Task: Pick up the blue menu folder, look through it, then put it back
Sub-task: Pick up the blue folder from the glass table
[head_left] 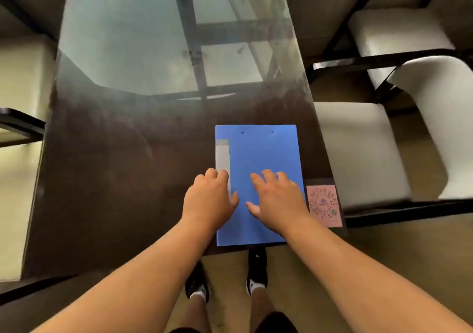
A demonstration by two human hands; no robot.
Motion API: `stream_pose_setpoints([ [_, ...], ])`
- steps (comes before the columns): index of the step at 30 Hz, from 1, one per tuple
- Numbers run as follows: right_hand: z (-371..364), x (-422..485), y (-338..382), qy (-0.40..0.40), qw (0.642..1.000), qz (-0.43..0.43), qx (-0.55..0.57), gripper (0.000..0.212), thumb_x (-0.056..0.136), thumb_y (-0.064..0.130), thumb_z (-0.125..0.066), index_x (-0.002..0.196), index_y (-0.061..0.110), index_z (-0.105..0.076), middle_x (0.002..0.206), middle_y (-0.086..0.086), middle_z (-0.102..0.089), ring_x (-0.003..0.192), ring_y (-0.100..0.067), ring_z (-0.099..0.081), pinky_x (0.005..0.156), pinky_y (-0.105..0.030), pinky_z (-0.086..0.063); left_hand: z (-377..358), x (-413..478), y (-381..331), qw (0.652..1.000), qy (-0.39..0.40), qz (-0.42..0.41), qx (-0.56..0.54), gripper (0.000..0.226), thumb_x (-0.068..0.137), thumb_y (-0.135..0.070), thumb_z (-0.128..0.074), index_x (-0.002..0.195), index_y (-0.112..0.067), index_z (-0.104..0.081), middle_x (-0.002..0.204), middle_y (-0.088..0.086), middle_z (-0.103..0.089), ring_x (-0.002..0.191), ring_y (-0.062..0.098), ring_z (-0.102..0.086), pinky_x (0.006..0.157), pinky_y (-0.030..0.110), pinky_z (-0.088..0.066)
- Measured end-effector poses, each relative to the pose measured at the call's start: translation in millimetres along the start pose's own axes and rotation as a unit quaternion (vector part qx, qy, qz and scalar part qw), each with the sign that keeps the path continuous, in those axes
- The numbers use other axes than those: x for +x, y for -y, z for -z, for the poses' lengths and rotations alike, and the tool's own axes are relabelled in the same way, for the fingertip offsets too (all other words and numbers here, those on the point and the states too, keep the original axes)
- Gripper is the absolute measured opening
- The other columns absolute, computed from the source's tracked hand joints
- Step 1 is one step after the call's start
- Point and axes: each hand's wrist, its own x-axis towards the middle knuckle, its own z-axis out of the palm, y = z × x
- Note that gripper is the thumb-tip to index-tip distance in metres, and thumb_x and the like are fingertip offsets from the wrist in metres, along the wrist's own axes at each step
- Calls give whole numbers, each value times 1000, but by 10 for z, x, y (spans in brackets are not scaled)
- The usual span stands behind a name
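The blue menu folder (266,153) lies closed and flat on the glass table (122,153), near its front right corner, with a grey-white label strip along its left spine. My left hand (211,198) rests over the folder's left edge, fingers curled at the spine. My right hand (277,197) lies palm down on the cover with its fingers spread. Whether the left fingers grip the edge is not clear.
A pink card with a round code (324,206) sits on the table right of the folder. White-cushioned chairs (358,153) stand to the right, another pale seat (18,76) to the left. My feet in black shoes (256,268) are below the table's front edge.
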Motion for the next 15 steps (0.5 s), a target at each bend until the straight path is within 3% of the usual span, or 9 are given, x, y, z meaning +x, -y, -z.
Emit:
stream_pose_setpoints([
  [9,-245,67,71,33,998,3,59,77,98,51,-65,160,22,-30,160,-11,-37,134,-39,-43,90,-46,-58,-234,16,-94,977,5,123,-173,68,91,-40,-76,146,-16,-43,143,10,-44,104,38,-68,82,45,-60],
  [15,-333,63,77,43,998,1,52,77,99,50,-65,161,21,-29,164,-12,-32,141,-42,-36,96,-49,-58,-292,76,-91,933,20,221,-285,80,86,-41,-83,149,-17,-39,141,13,-51,111,37,-67,77,39,-52],
])
